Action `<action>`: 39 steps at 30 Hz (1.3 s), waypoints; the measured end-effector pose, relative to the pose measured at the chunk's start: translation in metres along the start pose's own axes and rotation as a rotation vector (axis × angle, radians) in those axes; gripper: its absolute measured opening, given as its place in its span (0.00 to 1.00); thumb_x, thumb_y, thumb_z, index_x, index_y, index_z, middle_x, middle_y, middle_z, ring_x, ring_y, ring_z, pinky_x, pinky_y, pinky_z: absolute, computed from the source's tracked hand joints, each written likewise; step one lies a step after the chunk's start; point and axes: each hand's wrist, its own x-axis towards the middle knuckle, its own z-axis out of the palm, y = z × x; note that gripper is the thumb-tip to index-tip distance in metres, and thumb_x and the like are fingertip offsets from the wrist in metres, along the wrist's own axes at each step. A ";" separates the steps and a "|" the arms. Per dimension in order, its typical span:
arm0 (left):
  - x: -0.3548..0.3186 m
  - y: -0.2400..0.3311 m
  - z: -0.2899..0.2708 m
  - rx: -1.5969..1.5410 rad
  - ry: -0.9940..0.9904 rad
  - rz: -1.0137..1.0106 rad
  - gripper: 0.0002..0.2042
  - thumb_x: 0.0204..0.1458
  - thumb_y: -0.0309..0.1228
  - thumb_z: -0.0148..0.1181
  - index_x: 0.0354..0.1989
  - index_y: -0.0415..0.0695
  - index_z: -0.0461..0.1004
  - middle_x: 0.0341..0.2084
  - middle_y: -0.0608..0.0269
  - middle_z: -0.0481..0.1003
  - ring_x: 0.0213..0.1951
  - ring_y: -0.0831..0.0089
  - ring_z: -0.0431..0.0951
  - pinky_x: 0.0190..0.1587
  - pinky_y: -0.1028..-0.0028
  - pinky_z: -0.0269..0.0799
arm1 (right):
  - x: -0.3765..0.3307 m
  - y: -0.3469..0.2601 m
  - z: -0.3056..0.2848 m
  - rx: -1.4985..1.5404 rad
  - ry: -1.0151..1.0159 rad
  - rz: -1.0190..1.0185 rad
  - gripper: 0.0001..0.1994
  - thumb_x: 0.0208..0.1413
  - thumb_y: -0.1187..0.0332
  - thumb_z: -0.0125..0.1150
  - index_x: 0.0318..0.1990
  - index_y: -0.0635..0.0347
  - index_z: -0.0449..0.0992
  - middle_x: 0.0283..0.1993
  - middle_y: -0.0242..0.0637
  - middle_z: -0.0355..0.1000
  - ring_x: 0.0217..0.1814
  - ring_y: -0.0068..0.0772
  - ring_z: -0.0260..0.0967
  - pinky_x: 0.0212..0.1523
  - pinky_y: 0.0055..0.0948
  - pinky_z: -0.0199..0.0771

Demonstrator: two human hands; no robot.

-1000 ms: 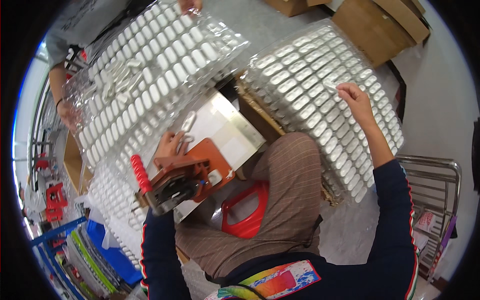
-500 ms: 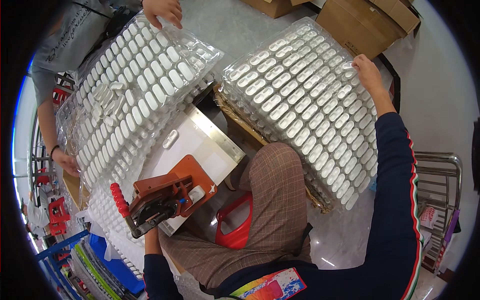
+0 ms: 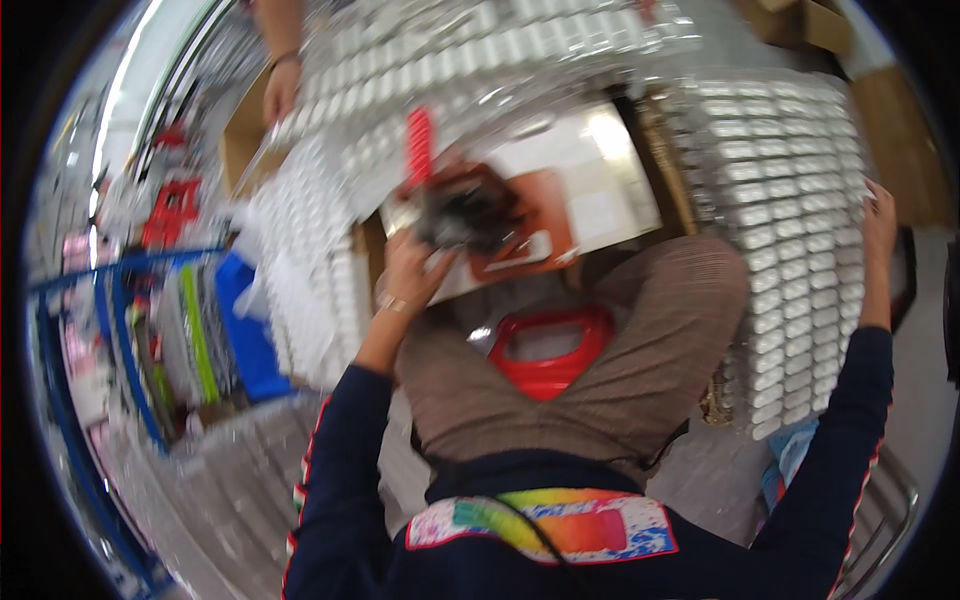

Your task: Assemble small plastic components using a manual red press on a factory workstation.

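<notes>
My left hand (image 3: 412, 272) is beside the red-handled hand press (image 3: 478, 212), its thumb apart; the other fingers are blurred and partly hidden by the press. The press, with a reddish-brown base, stands on a white board (image 3: 610, 185) in front of my knees. A small white oblong piece (image 3: 528, 250) lies on its base. My right hand (image 3: 880, 225) is at the far right, fingers closed on the outer edge of a clear plastic tray (image 3: 790, 180). This tray tops a stack and holds rows of white oblong pieces.
More filled trays (image 3: 480, 50) lie beyond the board, where another person's hand (image 3: 283, 88) touches an edge. White packing material (image 3: 310, 250) is heaped at left beside a blue bin (image 3: 245, 330). A red stool (image 3: 553, 375) is between my legs. Cardboard boxes (image 3: 905, 140) stand far right.
The view has turned, shifting the scene. My left hand, mostly hidden behind the press before, now shows beside it. My right hand is still at the tray's edge. One of the other person's hands has left view.
</notes>
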 end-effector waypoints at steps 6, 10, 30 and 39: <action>0.009 0.051 -0.007 -0.245 0.190 0.129 0.17 0.41 0.28 0.69 0.42 0.46 0.78 0.35 0.61 0.74 0.41 0.59 0.72 0.45 0.64 0.65 | -0.018 -0.131 0.042 0.236 -0.184 -0.060 0.15 0.61 0.72 0.56 0.56 0.56 0.74 0.55 0.35 0.70 0.52 0.25 0.70 0.53 0.25 0.69; 0.004 0.051 -0.010 -0.371 0.210 0.115 0.17 0.40 0.29 0.70 0.41 0.47 0.78 0.34 0.62 0.75 0.40 0.59 0.72 0.45 0.64 0.65 | -0.028 -0.249 0.049 0.408 -0.322 -0.150 0.16 0.62 0.73 0.55 0.57 0.57 0.74 0.55 0.31 0.69 0.49 0.22 0.70 0.52 0.23 0.68; -0.009 0.085 0.041 -0.550 0.503 -0.130 0.20 0.36 0.35 0.74 0.41 0.45 0.79 0.41 0.63 0.75 0.46 0.58 0.72 0.49 0.63 0.66 | -0.048 -0.631 0.015 1.288 -0.661 0.175 0.15 0.68 0.63 0.49 0.51 0.68 0.73 0.23 0.24 0.66 0.24 0.15 0.67 0.26 0.13 0.68; -0.018 0.076 0.041 -0.629 0.460 -0.238 0.25 0.34 0.30 0.75 0.45 0.47 0.75 0.38 0.63 0.76 0.43 0.59 0.73 0.48 0.63 0.67 | -0.088 -0.593 -0.005 1.216 -0.624 -0.364 0.14 0.65 0.66 0.53 0.47 0.69 0.76 0.37 0.38 0.77 0.31 0.19 0.68 0.30 0.20 0.66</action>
